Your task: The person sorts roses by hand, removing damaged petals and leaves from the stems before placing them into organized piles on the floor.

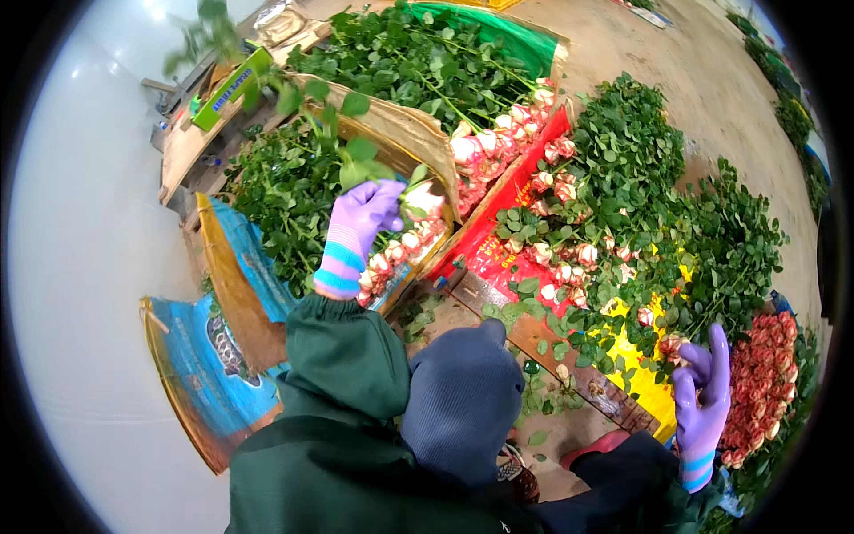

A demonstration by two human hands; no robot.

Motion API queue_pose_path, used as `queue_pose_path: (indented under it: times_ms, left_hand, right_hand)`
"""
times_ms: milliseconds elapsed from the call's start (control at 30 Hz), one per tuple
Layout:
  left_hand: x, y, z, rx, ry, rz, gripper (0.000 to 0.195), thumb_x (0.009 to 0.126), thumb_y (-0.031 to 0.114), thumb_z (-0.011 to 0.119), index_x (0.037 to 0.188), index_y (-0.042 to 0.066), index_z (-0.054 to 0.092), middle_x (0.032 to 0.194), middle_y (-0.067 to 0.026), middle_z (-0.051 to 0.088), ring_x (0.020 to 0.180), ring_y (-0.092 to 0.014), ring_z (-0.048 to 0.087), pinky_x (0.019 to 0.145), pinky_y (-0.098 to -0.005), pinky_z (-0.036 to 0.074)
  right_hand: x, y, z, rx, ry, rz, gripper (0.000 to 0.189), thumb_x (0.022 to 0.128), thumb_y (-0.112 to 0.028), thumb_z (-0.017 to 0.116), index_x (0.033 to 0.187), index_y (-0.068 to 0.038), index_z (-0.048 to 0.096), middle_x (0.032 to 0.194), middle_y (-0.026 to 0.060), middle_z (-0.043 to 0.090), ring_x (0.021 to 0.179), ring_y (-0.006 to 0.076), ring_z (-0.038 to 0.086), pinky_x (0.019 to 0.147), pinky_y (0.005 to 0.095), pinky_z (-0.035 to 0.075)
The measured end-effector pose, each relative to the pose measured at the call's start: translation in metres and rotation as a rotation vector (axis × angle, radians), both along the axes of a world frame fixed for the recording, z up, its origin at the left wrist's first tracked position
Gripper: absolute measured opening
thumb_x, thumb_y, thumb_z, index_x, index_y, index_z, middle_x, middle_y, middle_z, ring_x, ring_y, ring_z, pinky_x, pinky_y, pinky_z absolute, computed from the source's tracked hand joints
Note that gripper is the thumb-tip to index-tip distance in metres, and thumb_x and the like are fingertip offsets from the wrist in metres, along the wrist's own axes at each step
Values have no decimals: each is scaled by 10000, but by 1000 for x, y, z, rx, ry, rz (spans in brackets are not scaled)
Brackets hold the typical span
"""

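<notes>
My left hand [363, 217], in a purple glove with blue cuff stripes, grips a white-and-pink rose [423, 200] near its bloom. Its leafy stem reaches up and left, blurred at the far end. Below that hand, a bin's yellowish rim [417, 270] borders rose blooms [395, 252] with leafy stems. My right hand [702, 397], gloved alike, has its fingers apart and looks free of any hold. Just beside its fingertips is a pink rose [670, 347]; contact cannot be told. Loose roses [564, 274] lie across a red plastic sheet [477, 247] and a yellow sheet [644, 387].
A packed cluster of pink roses [760, 387] stands at right. Behind, a green-lined bin [527, 47] holds more roses. Blue sacking panels [207, 374] stand at left. A wooden board [554, 347] edges the work surface. A green carton [233, 87] sits on planks upper left.
</notes>
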State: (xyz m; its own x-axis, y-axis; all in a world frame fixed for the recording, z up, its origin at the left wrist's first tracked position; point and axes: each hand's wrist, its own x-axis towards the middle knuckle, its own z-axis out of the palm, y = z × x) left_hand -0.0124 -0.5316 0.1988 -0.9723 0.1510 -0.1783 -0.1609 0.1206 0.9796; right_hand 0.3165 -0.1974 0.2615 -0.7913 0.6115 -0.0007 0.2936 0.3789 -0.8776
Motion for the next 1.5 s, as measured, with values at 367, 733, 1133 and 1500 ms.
queue_pose_path:
  times_ms: [367, 733, 1133, 1500]
  left_hand:
    - [-115, -20, -234, -758, -345, -163, 387, 897, 369, 492, 857, 10, 631, 787, -137, 681, 672, -270, 650, 584, -396, 498]
    - [-28, 97, -58, -1321, 666, -677, 357, 913, 400, 507, 857, 83, 663, 836, -172, 666, 798, -361, 633, 707, -462, 489]
    - [13, 437, -142, -1394, 514, -1247, 484, 880, 496, 470, 1018, 79, 673, 1033, -160, 669, 971, -345, 630, 866, -434, 482]
    - [59, 545, -307, -1486, 607, -668, 820, 815, 637, 501, 1359, 29, 430, 1342, -166, 465, 1264, -320, 402, 1060, -454, 288]
  right_hand:
    - [8, 14, -21, -174, -300, -61, 518, 869, -52, 554, 1370, -23, 428, 966, 57, 620, 674, 57, 513, 609, 202, 427]
    - [-11, 35, -26, 279, -612, 682, 473, 914, -393, 510, 1275, -93, 458, 820, 172, 645, 783, 364, 629, 664, 457, 492]
    - [26, 88, -59, 421, -595, 665, 434, 902, -402, 518, 1194, -83, 492, 770, 85, 596, 657, 270, 608, 571, 400, 470]
    - [42, 141, -62, 376, -844, 572, 409, 864, -225, 524, 1258, -117, 512, 832, 58, 576, 693, 204, 597, 596, 341, 451]
